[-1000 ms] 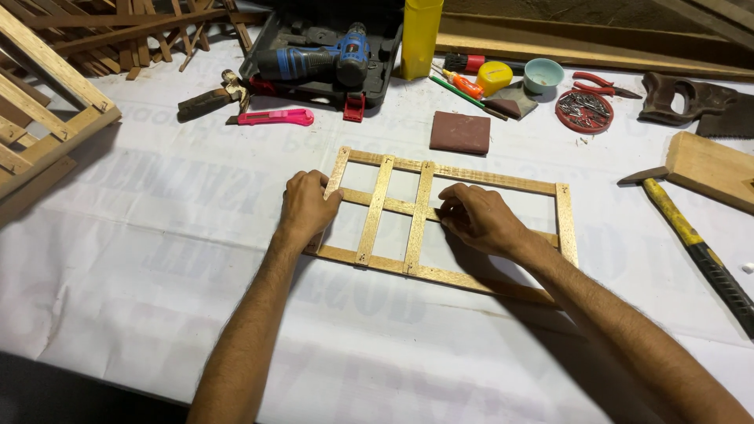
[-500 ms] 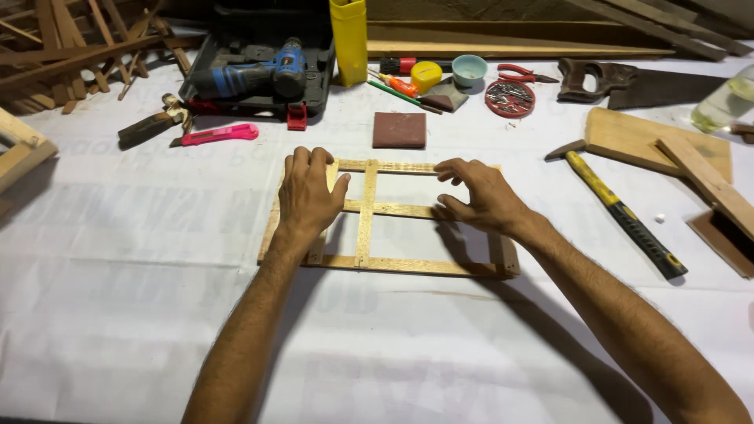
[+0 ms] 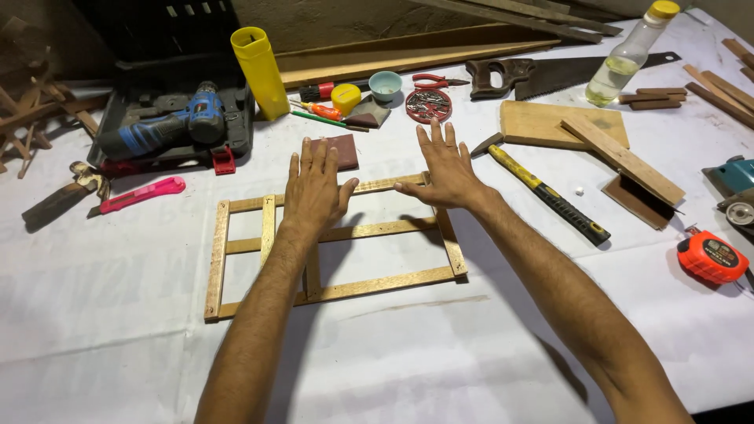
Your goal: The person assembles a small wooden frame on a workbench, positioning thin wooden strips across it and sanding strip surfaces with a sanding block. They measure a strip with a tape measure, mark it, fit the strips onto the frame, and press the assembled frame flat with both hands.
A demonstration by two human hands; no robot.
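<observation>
A flat rectangular frame of thin pale wooden slats (image 3: 377, 229) lies in the middle of the white-covered desk (image 3: 118, 314); the left hand (image 3: 314, 187) is spread flat over the frame's upper rail, fingers (image 3: 306, 161) wide and holding nothing; the right hand (image 3: 444, 166) is open above the upper right corner, fingers splayed, thumb pointing toward the left hand; just beyond the left hand lies a dark brown square block (image 3: 339, 149); right of the frame lies a yellow-and-black-handled hammer (image 3: 550, 195); a pink utility knife (image 3: 140, 194) lies to the left
</observation>
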